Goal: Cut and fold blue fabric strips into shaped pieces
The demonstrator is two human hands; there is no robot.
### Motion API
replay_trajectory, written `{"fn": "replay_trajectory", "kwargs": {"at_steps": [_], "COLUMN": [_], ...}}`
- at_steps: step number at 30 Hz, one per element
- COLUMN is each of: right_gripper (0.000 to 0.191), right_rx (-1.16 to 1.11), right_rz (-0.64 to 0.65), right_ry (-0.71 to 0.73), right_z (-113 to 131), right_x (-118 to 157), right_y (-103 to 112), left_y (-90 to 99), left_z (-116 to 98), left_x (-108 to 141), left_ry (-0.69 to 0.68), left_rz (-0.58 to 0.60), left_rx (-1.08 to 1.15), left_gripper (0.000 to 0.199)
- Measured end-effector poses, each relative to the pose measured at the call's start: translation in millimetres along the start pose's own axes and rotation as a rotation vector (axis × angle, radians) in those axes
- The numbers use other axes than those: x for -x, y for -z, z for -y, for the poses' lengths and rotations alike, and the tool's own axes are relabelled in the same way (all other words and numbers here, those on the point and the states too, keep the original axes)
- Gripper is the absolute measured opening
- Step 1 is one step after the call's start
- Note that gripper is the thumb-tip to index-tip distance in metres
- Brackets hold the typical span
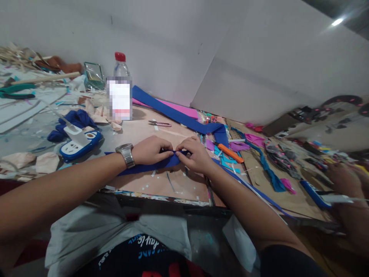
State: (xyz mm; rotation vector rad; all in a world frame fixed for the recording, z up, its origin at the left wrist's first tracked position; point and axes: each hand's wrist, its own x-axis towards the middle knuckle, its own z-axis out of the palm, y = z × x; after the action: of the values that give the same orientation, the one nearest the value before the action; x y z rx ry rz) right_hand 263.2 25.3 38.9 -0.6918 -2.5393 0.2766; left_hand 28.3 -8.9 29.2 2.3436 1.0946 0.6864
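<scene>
A long blue fabric strip runs across the bench in front of me, its ends trailing off to both sides. My left hand, with a metal watch on the wrist, pinches the strip near its upper edge. Right beside it, my right hand pinches the same strip, thumbs almost touching. The fingers partly hide the cloth between them. Just beyond the hands lie small thread snips. To the right is an orange utility knife, and to the left a blue-and-white hot glue gun.
A bottle with a red cap stands near the wall. Another blue fabric strip lies behind the snips. Green-handled pliers and scraps crowd the left. At far right, a co-worker's hands are blurred near a second blue glue gun.
</scene>
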Motion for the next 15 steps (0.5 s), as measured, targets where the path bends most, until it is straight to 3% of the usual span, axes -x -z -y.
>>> {"fn": "replay_trajectory", "kwargs": {"at_steps": [15], "right_gripper": [0.009], "right_rx": [-0.002], "right_rz": [-0.050], "right_ry": [0.069], "right_z": [-2.6], "right_x": [-1.3], "right_y": [-0.3], "left_y": [1.8], "left_z": [-1.9], "left_x": [-2.2], "left_ry": [0.067], "left_rz": [0.021], "left_rx": [0.102], "left_gripper": [0.028]}}
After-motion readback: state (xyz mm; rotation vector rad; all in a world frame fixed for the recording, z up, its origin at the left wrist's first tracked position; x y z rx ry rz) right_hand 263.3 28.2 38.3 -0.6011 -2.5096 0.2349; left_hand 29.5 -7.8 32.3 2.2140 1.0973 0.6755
